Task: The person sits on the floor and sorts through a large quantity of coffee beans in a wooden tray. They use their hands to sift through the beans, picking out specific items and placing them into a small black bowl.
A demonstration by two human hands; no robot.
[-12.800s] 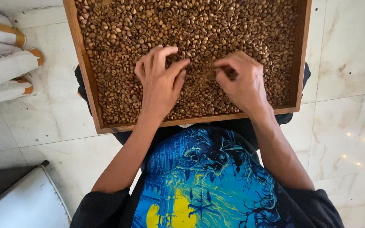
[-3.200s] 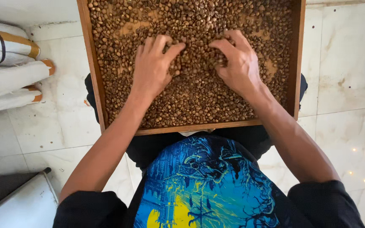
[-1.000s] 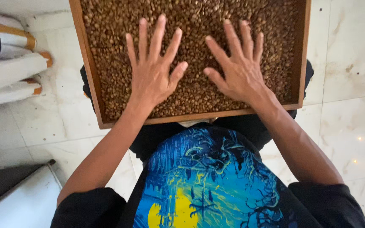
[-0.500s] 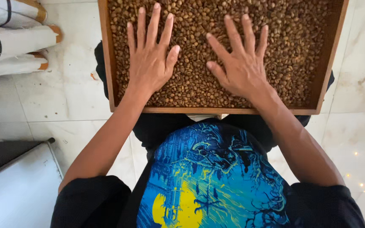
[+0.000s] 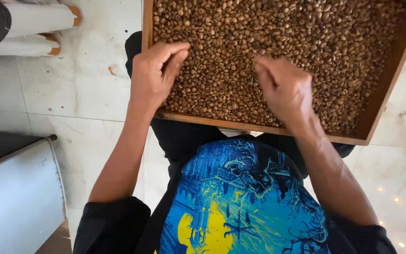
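At the far left, two rolled white cloth bundles with tan ends (image 5: pixel 29 26) lie on the pale marble-tiled floor (image 5: pixel 71 84), and below them sits a grey-white box-like unit with a dark top (image 5: pixel 15 188); these stay well apart from the work. Next comes the left hand (image 5: pixel 156 75), resting at the near-left corner of the shallow wooden tray of brown coffee beans (image 5: pixel 254 128); half a second ago its fingers lay spread flat on the beans, and now they are curled in, thumb drawn toward the fingertips, so the hand reads as loosely closed; whether a bean sits inside that pinch I cannot tell, since the fingers hide it. The tray itself lies across the person's lap, over the black trousers and the blue-and-yellow printed shirt (image 5: pixel 240 202); its long axis runs left to right across the view, with the right end tilted slightly toward the person, and the open face points straight up at the camera; the beans (image 5: pixel 278 33) fill it in a single loose layer. Further right, the right hand (image 5: pixel 285 89) has made the same change from flat, splayed fingers to a gathered pinch, fingertips pressed down among the beans near the middle of the near rim; again any held bean is hidden. Judged from this, the spreading sweep has given way to picking among the beans.
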